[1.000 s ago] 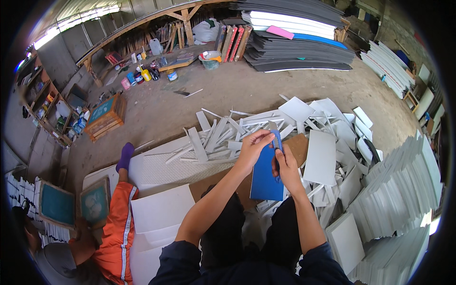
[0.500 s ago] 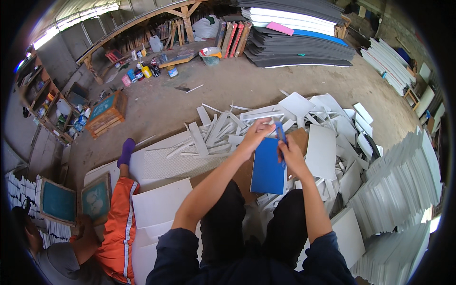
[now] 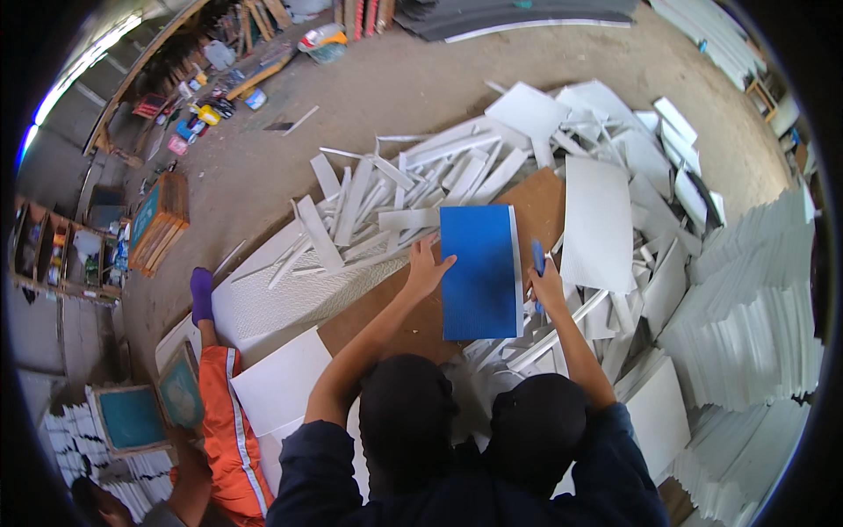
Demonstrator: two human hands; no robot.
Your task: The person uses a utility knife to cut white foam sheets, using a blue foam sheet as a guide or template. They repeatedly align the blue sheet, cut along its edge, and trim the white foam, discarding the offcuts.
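A blue rectangular board (image 3: 479, 290) with a white strip along its right edge lies on a brown board (image 3: 540, 200) in front of my knees. My left hand (image 3: 426, 270) is at the blue board's left edge, fingers spread and the thumb touching its surface. Right of the board, my right hand (image 3: 546, 285) is closed around a blue utility knife (image 3: 538, 256), which points away from me. Whether its blade is out cannot be seen. Just beyond the right hand lies a white sheet (image 3: 599, 224).
White offcuts (image 3: 465, 171) are heaped beyond and right of the boards. Tall stacks of white sheets (image 3: 746, 307) stand at the right. On the left sits another person in orange trousers (image 3: 226, 422), near green-meshed frames (image 3: 132, 417). A wooden box (image 3: 160, 224) stands on the floor.
My hands have moved apart: the left has left the knife's tip for the board's left edge, and the right has carried the knife to the board's right side. The view has tilted down.
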